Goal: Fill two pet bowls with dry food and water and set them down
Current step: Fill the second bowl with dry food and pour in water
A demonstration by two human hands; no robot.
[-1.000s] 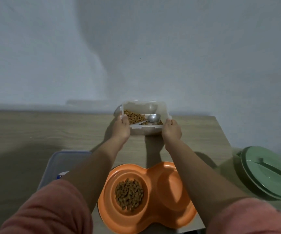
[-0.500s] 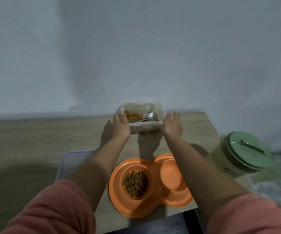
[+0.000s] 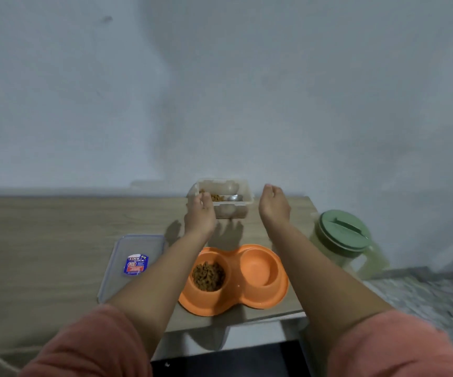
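An orange double pet bowl (image 3: 258, 304) rests near the table's front edge. Its left well holds brown dry food (image 3: 208, 276); its right well (image 3: 259, 268) looks empty. A clear plastic food container (image 3: 230, 210) with kibble and a metal spoon (image 3: 234, 198) stands at the back by the wall. My left hand (image 3: 200, 213) hovers at the container's left side, fingers loosely apart, holding nothing. My right hand (image 3: 274, 205) is lifted just right of the container, open and apart from it.
The container's clear lid (image 3: 116, 268) with a blue label lies flat on the wooden table (image 3: 43, 240) to the left. A pale jug with a green lid (image 3: 343, 234) stands off the table's right end, on the floor. A wall is close behind.
Both hands have let go of the food container, which now stands at the back of the table. The hands have drawn slightly away; the camera view has pulled back.
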